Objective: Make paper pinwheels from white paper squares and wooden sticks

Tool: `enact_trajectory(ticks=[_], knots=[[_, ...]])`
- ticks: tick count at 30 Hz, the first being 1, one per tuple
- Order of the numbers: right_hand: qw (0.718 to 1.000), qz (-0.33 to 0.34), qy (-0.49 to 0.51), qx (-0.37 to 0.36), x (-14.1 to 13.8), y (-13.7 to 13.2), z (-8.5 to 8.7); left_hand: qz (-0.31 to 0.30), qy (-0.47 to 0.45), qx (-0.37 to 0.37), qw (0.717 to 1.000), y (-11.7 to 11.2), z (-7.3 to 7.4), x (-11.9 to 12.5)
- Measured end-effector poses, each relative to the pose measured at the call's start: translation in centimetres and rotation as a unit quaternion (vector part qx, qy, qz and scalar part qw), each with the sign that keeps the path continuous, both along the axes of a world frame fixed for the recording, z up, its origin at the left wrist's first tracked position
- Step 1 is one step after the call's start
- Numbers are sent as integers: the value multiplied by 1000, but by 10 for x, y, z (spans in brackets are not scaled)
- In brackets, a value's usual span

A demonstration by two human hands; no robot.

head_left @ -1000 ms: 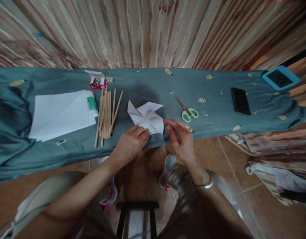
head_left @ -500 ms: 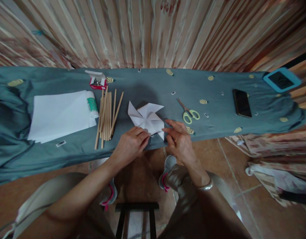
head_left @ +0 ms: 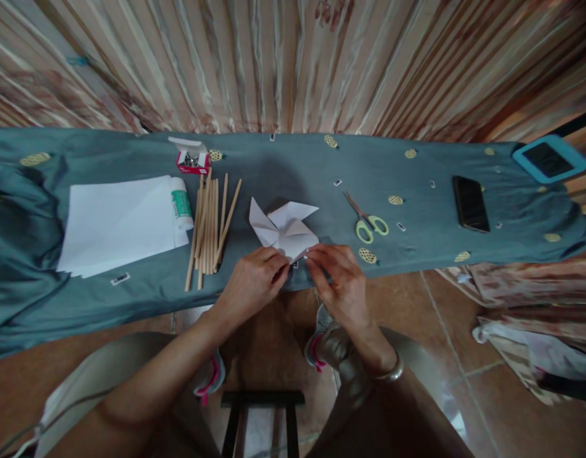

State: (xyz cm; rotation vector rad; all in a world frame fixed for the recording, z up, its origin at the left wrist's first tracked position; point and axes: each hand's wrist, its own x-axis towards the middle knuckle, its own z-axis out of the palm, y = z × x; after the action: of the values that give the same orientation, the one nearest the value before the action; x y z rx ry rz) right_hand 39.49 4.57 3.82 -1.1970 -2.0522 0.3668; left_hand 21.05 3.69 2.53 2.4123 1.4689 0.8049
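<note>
A white paper pinwheel (head_left: pixel 293 236) lies near the front edge of the cloth-covered table, its blades folded toward the middle. My left hand (head_left: pixel 260 275) pinches its near left edge, fingers closed on the paper. On the near right corner, my right hand (head_left: pixel 339 280) has thumb and fingertips closed together on a blade tip. The fingers cover parts of the near edge. Left of the pinwheel lies a bunch of thin wooden sticks (head_left: pixel 208 222). Scissors with light green handles (head_left: pixel 371 228) rest to its right.
White paper sheets (head_left: pixel 118 222) lie at left, with a glue stick (head_left: pixel 181 202) on them. Behind the sticks stands an open red box (head_left: pixel 193 159) of small metal pieces. A black phone (head_left: pixel 471 203) and a blue-framed device (head_left: pixel 550 158) lie at right. A dark stool (head_left: pixel 263 399) is below.
My right hand has moved in from beside the pinwheel and closed on its near right tip. My left hand keeps its pinch. The view has shifted slightly.
</note>
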Motion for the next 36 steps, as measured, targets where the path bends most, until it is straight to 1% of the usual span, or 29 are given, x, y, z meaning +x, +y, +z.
enact_trajectory(ticks=[4,10,14,16,20,25,32,36], knots=[[998,44,-39,13,-6,-6,-4,9,-9,-7,1000,1,2,-1],[995,56,-84,1,-12,-9,-10,16,-23,-24,999,2,1,-2],[994,55,-95,4,-13,-10,-11,38,-64,-23,997,-3,-2,-5],[993,55,-101,6,-13,-10,-11,20,-68,-15,997,-7,-2,-6],[992,52,-113,20,-14,-10,-12,-30,-42,-14,999,-14,-2,-9],[992,47,-115,22,-13,-10,-14,-31,-36,-3,999,-16,-2,-10],[993,37,-109,22,-14,-7,-13,-49,29,36,998,-15,-1,-8],[993,19,-111,24,-15,-5,-14,-63,45,59,995,-16,2,-8]])
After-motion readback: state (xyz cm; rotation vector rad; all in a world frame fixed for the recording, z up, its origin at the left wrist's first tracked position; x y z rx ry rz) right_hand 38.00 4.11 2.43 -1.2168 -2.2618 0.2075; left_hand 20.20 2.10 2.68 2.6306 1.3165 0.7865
